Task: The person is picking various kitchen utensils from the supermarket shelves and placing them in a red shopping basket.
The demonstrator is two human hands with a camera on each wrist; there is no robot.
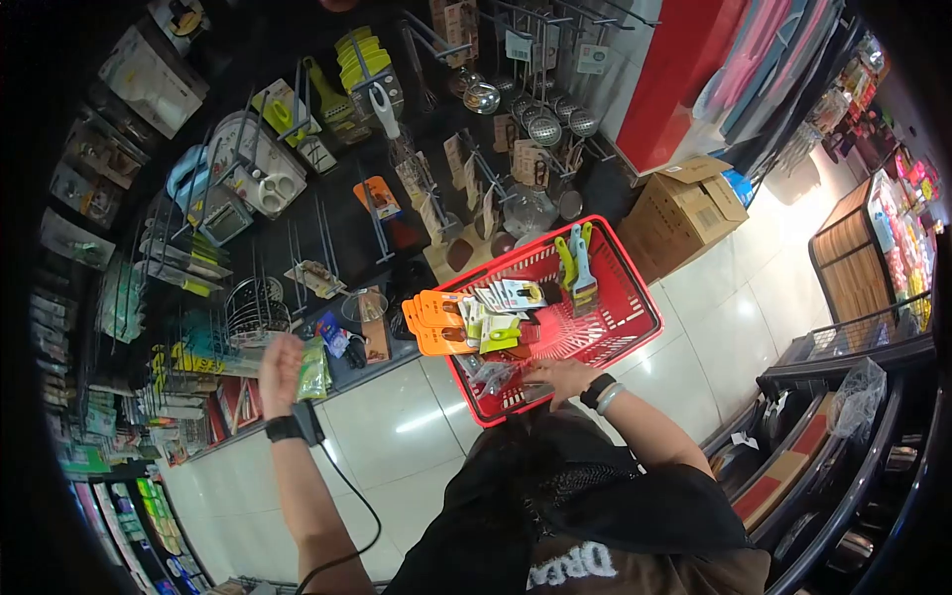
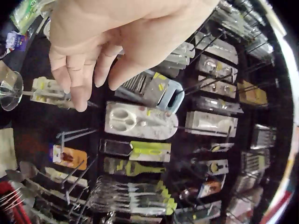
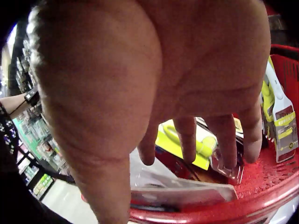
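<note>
My left hand [image 1: 282,372] is raised in front of the hanging kitchen goods, fingers loosely bent and holding nothing. In the left wrist view a small carded pack [image 2: 49,92] on a hook lies behind its fingertips. My right hand [image 1: 563,379] reaches over the near side of a red shopping basket [image 1: 635,342], its fingers pointing down among the goods. Close by its fingertips are a clear plastic pack [image 3: 187,192] and a yellow-green handled tool on a card [image 3: 180,144]. Orange carded packs [image 1: 441,322] stick out over the basket's left side.
Brushes with green and blue handles [image 1: 583,273] stand at the basket's far side. A cardboard box [image 1: 684,218] sits beyond it. Metal hooks with graters, ladles and a white scissors pack [image 2: 140,121] jut from the dark wall. A black rack [image 1: 843,436] stands at the right.
</note>
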